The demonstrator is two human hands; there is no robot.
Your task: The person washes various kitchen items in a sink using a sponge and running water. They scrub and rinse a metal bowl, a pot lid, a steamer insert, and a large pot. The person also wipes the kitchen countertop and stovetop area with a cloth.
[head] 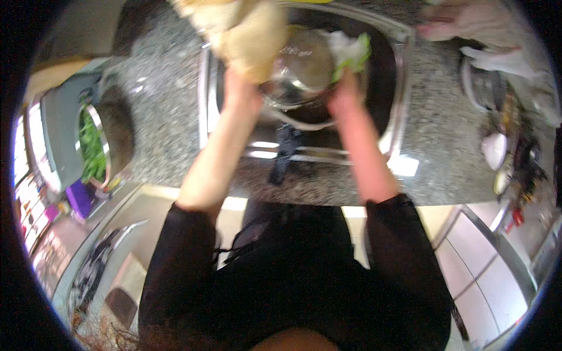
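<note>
A round, shiny metal pot or bowl (303, 66) is in the dark sink (377, 105), between my two hands. At its left side is my left hand (243, 85), its fingers hidden by a bulky beige cloth-like item (250, 39). My right hand (344, 92) is at the pot's right side, right against a crumpled white-and-green item (351, 48); whether that is a leaf or a cloth is too blurred to tell. Below the pot, a black handle (285, 151) sticks out over the sink's front rim. Motion blur hides how the fingers of both hands are placed.
Grey speckled granite counter (158, 101) surrounds the sink. Leafy greens (92, 145) sit in a container at the left. On the right are a pale cloth (487, 26), a white spoon-like utensil (495, 150) and various other utensils. White cabinet fronts (478, 267) stand at lower right.
</note>
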